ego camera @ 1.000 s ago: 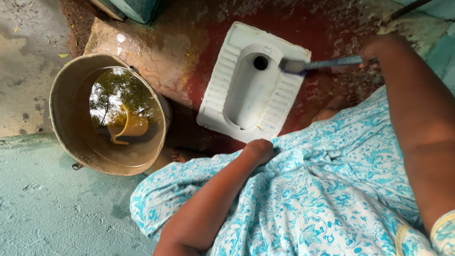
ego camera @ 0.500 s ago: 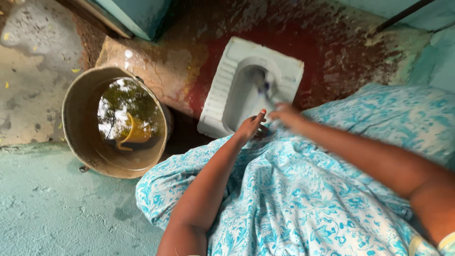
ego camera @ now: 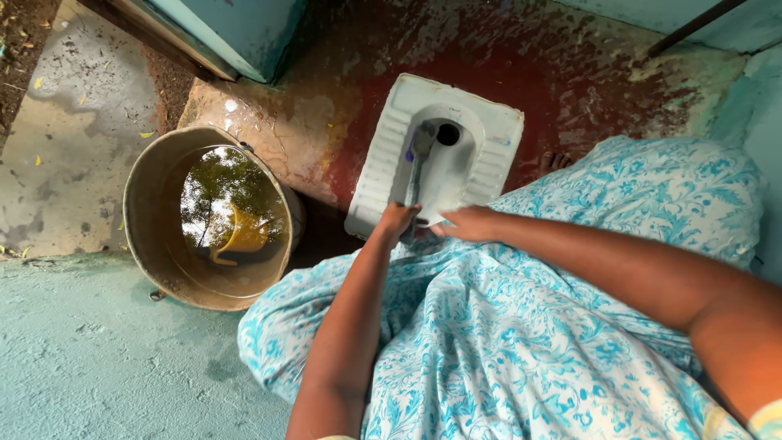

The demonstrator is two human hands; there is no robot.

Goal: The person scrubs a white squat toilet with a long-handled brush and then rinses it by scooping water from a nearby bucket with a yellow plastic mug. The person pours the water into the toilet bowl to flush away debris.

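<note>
A white squat toilet pan [ego camera: 376, 167] is set in the wet red floor ahead of me. A long-handled brush [ego camera: 419, 159] lies inside the pan, its bristle head near the drain hole. My left hand [ego camera: 397, 220] is closed around the lower end of the brush handle at the pan's near rim. Just to its right, my right hand [ego camera: 464, 222] rests with its fingers stretched towards the handle and holds nothing that I can see. My blue and white floral garment [ego camera: 521, 334] covers my knees below both arms.
A round metal bucket [ego camera: 145, 236] of water with a yellow mug [ego camera: 238, 239] floating in it stands to the left of the pan. A teal door [ego camera: 244, 33] is at the top left. One bare foot [ego camera: 556, 160] shows right of the pan.
The brush went from my right hand, out at the pan's right rim, into my left hand. The brush now points down into the pan. The view shifted slightly right.
</note>
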